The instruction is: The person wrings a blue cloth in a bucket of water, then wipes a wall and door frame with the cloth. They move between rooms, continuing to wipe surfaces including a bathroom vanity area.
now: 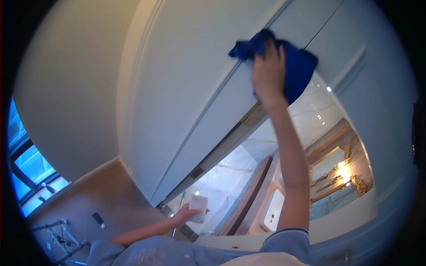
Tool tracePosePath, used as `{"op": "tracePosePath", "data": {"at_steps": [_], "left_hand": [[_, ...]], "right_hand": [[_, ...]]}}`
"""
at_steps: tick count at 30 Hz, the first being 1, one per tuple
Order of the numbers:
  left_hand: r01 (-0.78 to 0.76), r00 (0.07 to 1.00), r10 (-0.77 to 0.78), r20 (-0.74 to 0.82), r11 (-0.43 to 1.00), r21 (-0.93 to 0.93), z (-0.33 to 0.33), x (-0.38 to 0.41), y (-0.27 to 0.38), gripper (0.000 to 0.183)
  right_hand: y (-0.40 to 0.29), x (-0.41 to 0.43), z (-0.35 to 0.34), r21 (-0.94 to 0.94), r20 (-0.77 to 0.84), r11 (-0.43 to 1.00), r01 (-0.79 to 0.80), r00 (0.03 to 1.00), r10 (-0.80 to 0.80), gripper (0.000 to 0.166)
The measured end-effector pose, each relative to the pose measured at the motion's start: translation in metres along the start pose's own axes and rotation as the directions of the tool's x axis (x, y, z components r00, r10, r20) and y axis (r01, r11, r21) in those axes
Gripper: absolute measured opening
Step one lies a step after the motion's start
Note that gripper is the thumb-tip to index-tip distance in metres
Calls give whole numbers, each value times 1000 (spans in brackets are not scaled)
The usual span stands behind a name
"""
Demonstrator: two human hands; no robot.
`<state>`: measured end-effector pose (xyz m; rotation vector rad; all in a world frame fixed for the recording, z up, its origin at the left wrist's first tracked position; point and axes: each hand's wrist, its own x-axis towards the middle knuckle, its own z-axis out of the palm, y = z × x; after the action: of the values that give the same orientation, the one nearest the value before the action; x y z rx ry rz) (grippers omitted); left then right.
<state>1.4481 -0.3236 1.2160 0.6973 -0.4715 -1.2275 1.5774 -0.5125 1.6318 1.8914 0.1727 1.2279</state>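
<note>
My right hand (270, 74) reaches up and presses a dark blue cloth (298, 71) against the white panelled surface (199, 76) beside the top of a doorway. Part of the cloth is bunched above my fingers and the rest hangs to the right. Lower down, my left hand (183, 215) grips a pale, flat rectangular block (198, 208), its thumb across the face. What the block is made of cannot be told.
Beyond the doorway are a white sink (273, 211), gold-framed mirrors (327, 163) and a lit lamp (343, 171). At lower left, a metal frame (61, 241) and a dark brush-like object (97, 218) are on the brown floor (100, 196). A window (31, 163) is at far left.
</note>
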Motion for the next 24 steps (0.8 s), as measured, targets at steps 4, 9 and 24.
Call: {"op": "tracePosePath", "data": {"at_steps": [4,9,24], "left_hand": [[-25,998,19,-57,993,-112,-17,-32,-3,44],[-23,981,-2,-193,991,-131,-27,-71,4,43],[76,835,273,-478,803,591,-78,-91,18,29]], "right_hand": [[-150,-123,26,191,243,977,-93,969,44,33],[-274,-272,44,113,390,975,194,893,-223,37],[-385,-360,-119,273,818,-512,-815,477,-322,39]]}}
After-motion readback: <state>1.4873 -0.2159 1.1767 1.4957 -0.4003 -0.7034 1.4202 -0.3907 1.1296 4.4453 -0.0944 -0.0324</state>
